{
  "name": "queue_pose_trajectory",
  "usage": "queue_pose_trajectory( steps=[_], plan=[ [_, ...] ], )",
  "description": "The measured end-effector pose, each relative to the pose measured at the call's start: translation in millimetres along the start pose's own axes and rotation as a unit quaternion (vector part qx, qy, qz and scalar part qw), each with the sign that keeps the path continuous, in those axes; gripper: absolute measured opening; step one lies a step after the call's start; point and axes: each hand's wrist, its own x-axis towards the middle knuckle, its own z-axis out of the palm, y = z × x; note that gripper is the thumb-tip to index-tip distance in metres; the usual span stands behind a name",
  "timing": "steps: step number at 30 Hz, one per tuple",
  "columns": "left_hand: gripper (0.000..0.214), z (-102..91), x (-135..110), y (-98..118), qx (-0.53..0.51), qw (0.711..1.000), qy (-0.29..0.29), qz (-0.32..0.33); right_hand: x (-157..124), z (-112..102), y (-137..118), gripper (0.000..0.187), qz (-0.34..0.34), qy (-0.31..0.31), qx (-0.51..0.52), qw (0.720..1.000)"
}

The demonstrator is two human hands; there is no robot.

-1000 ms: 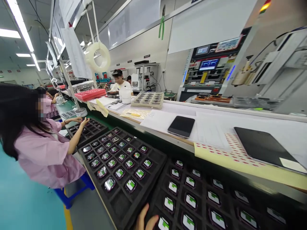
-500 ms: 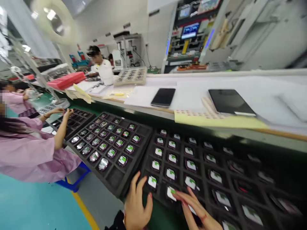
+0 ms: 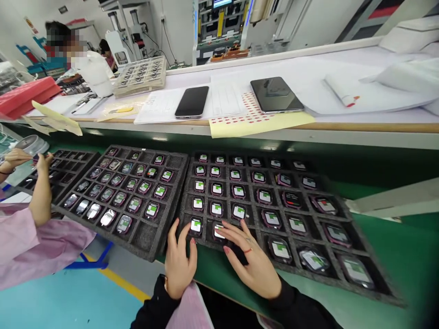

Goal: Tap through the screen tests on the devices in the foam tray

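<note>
Seen from the head-worn camera, a worker's two bare hands reach over a dark, compartmented front tray (image 3: 377, 294) on a green desk (image 3: 408, 256), at about 5 o'clock from the centre of the view. The right hand (image 3: 254, 262), its fingers spread and fingertips angled toward 10 o'clock, meets a watch-like device (image 3: 218, 231) at 6 o'clock, in the row nearest the worker; whether the fingers press its screen or merely hover cannot be told. The left hand (image 3: 180, 262), at 7 o'clock, is also spread and grips nothing, its fingertips at the tray's corner beside a neighbouring device (image 3: 196, 225) lit in white and green.

The step in hand appears to be handling or tapping devices where they sit in their compartments. A next touch would call for one fingertip placed squarely on the screen, with the tray kept steady and nearby units undisturbed.

A second tray (image 3: 146, 235) lies toward 8 o'clock, and a co-worker's hand (image 3: 44, 160) works at 9. On the shelf (image 3: 343, 128) beyond, a phone (image 3: 192, 101) rests at 11 o'clock and a tablet (image 3: 277, 93) between 1 and 2.
</note>
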Motion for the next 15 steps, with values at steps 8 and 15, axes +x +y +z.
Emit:
queue_pose_trajectory(
  steps=[8, 15],
  plan=[
    [0.043, 0.4, 0.5, 0.6, 0.008, 1.0, -0.01, -0.001, 2.9, -1.7, -3.7, 0.028, -0.002, 0.027, 0.013, 1.0],
    [0.043, 0.6, 1.2, -0.9, 0.014, 1.0, -0.024, 0.009, 3.0, -1.3, -6.3, 0.025, 0.033, 0.086, 0.052, 0.994]
  ],
)
